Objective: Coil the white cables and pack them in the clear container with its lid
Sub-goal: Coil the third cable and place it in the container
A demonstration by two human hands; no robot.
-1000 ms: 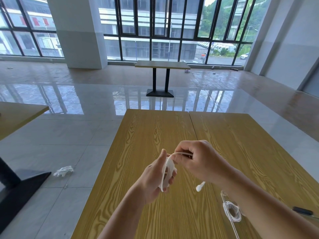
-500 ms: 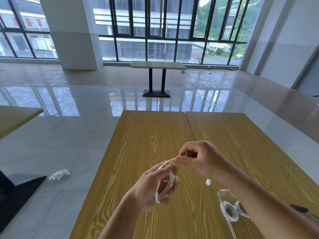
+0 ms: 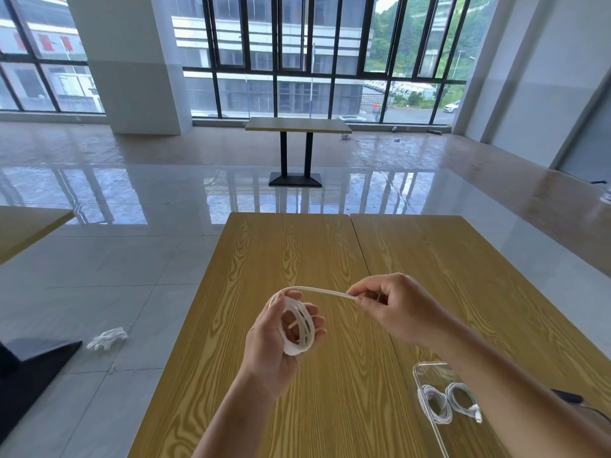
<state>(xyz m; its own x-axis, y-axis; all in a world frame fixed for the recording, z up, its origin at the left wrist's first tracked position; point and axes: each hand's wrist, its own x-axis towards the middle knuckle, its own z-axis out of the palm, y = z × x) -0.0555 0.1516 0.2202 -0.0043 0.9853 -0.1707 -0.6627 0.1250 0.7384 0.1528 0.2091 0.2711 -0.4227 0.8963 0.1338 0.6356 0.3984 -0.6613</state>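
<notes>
A white cable [image 3: 299, 328] is wound in several loops around the fingers of my left hand [image 3: 277, 342], held above the wooden table [image 3: 297, 252]. Its free end runs taut to the right into my right hand [image 3: 393, 309], which pinches it between thumb and fingers. The clear container [image 3: 426, 368] lies on the table at the lower right, partly hidden under my right forearm. Two coiled white cables [image 3: 444, 403] rest inside it. I cannot make out a lid.
A dark object [image 3: 567, 397] lies on the table behind my right forearm. A crumpled white item [image 3: 107, 338] is on the tiled floor to the left, near a black table base [image 3: 29, 365]. Another table [image 3: 297, 125] stands further back.
My right hand has pulled the cable's end out to the right, so it is now taut. The loops on my left hand now face the camera. The dangling plug is no longer visible.
</notes>
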